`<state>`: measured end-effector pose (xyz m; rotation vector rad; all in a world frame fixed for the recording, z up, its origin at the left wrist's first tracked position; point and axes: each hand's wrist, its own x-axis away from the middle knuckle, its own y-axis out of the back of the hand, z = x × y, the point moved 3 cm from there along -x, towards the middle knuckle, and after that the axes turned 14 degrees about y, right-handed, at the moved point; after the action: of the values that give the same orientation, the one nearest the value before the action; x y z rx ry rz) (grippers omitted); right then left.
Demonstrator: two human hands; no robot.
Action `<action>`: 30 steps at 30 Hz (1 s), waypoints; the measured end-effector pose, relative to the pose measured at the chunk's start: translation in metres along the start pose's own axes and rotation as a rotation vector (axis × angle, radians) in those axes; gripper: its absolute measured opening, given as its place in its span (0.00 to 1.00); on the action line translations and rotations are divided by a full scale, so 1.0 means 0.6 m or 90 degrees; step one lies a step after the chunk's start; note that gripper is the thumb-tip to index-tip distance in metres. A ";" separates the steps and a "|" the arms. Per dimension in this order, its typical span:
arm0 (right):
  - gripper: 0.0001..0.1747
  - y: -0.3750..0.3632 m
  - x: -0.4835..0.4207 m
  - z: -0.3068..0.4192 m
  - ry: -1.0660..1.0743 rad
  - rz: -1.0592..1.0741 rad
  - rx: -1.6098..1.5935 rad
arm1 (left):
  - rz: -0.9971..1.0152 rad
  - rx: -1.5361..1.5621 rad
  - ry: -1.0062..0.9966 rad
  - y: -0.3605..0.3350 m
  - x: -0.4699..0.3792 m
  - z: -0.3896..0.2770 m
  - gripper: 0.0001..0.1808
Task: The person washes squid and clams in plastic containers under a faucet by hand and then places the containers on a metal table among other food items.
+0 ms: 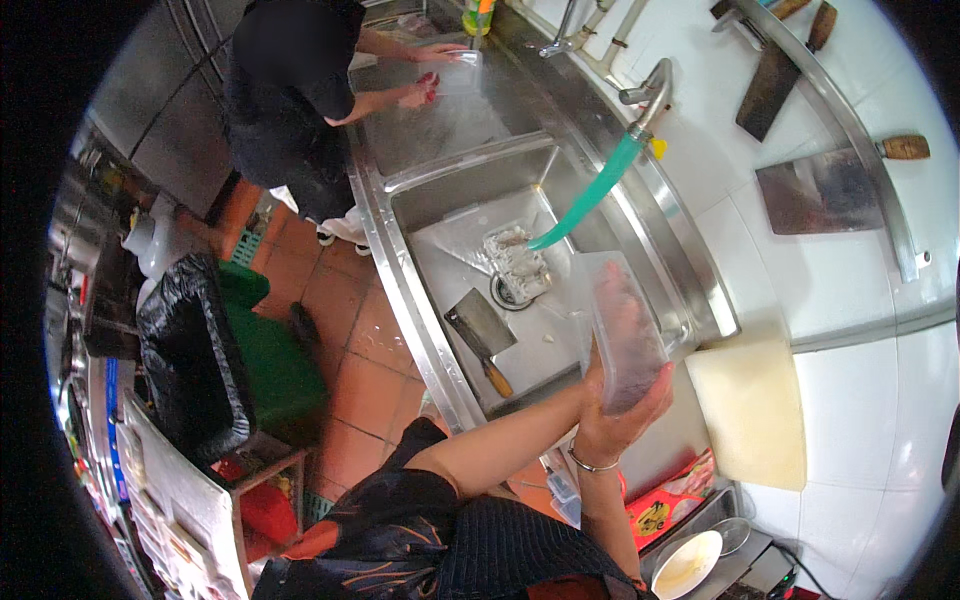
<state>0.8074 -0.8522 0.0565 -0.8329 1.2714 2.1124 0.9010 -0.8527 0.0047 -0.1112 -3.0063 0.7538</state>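
A translucent plastic container [637, 352], long and rectangular, is tilted over the near right corner of the steel sink [442, 281]. My right hand [637, 412], with a bracelet at the wrist, grips its near end. My left hand [619, 289] is on the same container; its fingers show blurred through the plastic, and I cannot tell whether they lie inside or behind it. In the basin, a cleaver [481, 322] with a wooden handle lies left of the drain [510, 300]. A pale, wet bundle [517, 262] partly covers the drain, under the end of a green hose [592, 195].
A co-worker [292, 97] at the sink's far end holds another clear container [457, 73] and something red. Cleavers [821, 191] hang on the right wall. A cream board [750, 412] leans there. A lined green bin [262, 360] stands left; a bowl [686, 562] sits near right.
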 end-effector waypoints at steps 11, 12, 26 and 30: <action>0.47 0.041 -0.025 0.011 0.099 0.007 0.053 | -0.002 0.028 0.025 -0.032 -0.002 -0.042 0.27; 0.47 0.043 -0.024 0.011 0.097 0.009 0.056 | 0.001 -0.006 0.006 -0.034 0.000 -0.048 0.27; 0.37 -0.024 0.050 -0.089 -0.428 -0.235 -0.555 | -0.038 -0.802 0.248 0.008 -0.019 0.014 0.34; 0.33 -0.065 0.119 -0.153 -0.644 -0.325 -0.756 | 0.148 -0.719 0.141 0.096 -0.038 0.014 0.24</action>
<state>0.8085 -0.9097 -0.0516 -0.2658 -0.7137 2.1699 0.9265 -0.8079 -0.0303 -0.5177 -2.7953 -0.9483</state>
